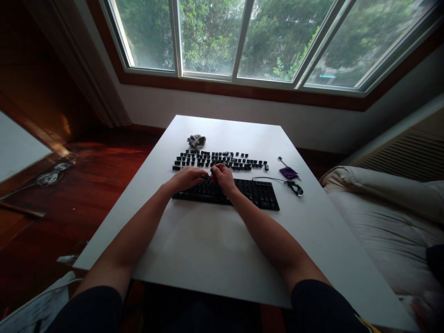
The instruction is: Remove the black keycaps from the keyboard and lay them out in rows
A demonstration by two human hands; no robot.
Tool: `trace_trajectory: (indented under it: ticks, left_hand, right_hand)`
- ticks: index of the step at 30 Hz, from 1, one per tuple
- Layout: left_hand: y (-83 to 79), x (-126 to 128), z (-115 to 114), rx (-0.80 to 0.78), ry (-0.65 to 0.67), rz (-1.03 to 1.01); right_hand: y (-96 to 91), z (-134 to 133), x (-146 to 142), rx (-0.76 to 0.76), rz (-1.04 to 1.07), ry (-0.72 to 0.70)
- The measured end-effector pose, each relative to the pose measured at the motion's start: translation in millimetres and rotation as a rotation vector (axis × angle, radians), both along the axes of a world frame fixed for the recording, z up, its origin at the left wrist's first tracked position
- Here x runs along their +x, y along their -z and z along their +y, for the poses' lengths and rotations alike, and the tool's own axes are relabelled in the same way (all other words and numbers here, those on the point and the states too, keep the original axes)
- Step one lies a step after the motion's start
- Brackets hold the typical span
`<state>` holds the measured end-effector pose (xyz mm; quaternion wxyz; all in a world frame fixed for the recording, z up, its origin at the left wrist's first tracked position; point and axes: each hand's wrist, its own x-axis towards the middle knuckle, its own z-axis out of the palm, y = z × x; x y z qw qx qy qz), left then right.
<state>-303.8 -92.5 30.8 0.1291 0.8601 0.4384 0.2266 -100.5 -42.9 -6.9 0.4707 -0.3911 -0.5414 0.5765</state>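
Observation:
A black keyboard point(258, 192) lies on the white table, partly covered by my hands and right forearm. My right hand point(224, 178) is over its middle, thumb and fingertips pinched on a small dark piece that looks like a keycap point(212, 171). Just to the left, my left hand point(189, 177) rests over the keyboard's left part, its fingers extended towards the right fingertips. What lies under the left fingers is hidden. Rows of loose black keycaps point(194, 159) stand on the table behind the keyboard, some hidden by my right hand.
A crumpled grey cloth point(196, 141) lies behind the keycaps. On the right are a purple cloth or pouch point(288, 173), a small brush-like tool point(281, 160) and the coiled cable point(294, 187). The white table point(194, 249) has a sofa point(385, 208) beside it and windows beyond.

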Motion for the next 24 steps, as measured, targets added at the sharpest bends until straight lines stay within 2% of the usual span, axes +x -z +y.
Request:
trace_trajectory:
  ticks: [4,12,16,20,24]
  left_hand:
    - [-0.2,3.3,-2.5,0.008,-0.006,0.050]
    - [0.7,8.7,-1.2,0.052,-0.026,-0.171]
    - [11.9,-6.4,6.8,0.105,-0.230,-0.164]
    - [22.2,-24.1,14.0,0.159,-0.459,0.007]
    - [21.6,-30.5,24.1,0.166,-0.527,0.177]
  right_hand:
    - [3.5,3.2,1.0,-0.023,-0.061,-0.010]
    - [-3.4,7.4,8.5,-0.096,-0.051,0.063]
    - [-6.9,12.1,15.3,-0.150,0.025,0.066]
    - [-3.6,16.3,20.4,-0.180,0.113,-0.009]
    - [0.7,17.3,22.9,-0.222,0.182,0.005]
